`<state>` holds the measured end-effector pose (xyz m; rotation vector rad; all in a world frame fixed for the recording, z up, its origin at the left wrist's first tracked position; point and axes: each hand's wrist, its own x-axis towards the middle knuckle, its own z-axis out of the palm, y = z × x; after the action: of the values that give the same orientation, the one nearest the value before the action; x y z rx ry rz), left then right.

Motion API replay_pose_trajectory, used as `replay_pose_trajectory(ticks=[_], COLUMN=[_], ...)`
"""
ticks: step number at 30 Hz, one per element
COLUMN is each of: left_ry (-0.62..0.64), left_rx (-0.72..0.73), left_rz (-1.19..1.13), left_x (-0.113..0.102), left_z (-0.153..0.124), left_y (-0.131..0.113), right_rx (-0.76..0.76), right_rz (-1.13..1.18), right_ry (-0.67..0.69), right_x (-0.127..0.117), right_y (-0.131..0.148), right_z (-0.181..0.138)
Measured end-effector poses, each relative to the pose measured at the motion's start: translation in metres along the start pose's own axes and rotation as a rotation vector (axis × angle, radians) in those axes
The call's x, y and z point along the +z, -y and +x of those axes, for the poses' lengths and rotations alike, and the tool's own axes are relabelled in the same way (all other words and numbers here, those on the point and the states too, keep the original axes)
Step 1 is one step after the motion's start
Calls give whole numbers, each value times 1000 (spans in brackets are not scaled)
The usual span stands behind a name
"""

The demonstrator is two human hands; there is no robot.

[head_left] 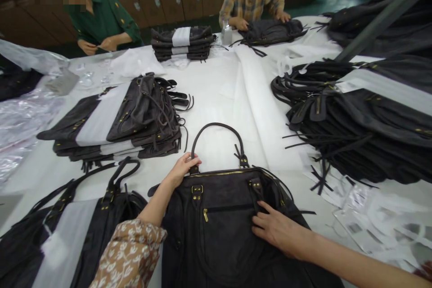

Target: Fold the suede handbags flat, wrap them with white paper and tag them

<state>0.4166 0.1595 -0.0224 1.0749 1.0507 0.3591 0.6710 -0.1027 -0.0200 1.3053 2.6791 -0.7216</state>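
Observation:
A black handbag (226, 234) with brass-coloured fittings lies in front of me, its top edge and zip facing away. Its rear handle (216, 124) arches up beyond the zip. My left hand (185, 168) grips the left foot of that handle between thumb and fingers. The front handle (200, 247) hangs down over the bag's face, beside a short zipped pocket (229, 209). At the right side of this front handle, my right hand (275, 229) has its fingers bent around the strap, partly hiding it.
Stacked black bags with white wraps (104, 117) stand at left; another pile (371, 126) is at right. A wrapped bag (67, 238) lies near left. Across the table are a person in green (104, 18) and one in plaid (253, 0). Tags (357, 229) lie near right.

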Motion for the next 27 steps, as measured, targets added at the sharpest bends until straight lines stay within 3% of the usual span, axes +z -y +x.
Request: replay_pose_trajectory(ticks=[4,8,11,14,18,21,24,27], left_ry=[-22,21,91,192,190,87,6,-10], left_rx=[50,71,74,63,63,91,148,233], left_rz=[-143,-194,-181,-98,125,364,589,768], left_x=[6,6,-1,-3,6,13,20,34], left_z=[15,28,39,54,80,97,111,132], left_y=[-4,-21,-44,-71,-100,-113,-121,-124], right_rx=[-14,57,339,673,932,1018,992,792], right_rz=[0,314,531,571,457,409,270,70], right_ry=[14,-139,-427,-685,-764,-795,-827,-734], right_x=[-11,-59,-103,-123,-116,-109,-98,-69], right_y=[-5,-12,-34,-76,-137,-154,-132,-86], right_z=[1,14,35,70,121,138,124,101])
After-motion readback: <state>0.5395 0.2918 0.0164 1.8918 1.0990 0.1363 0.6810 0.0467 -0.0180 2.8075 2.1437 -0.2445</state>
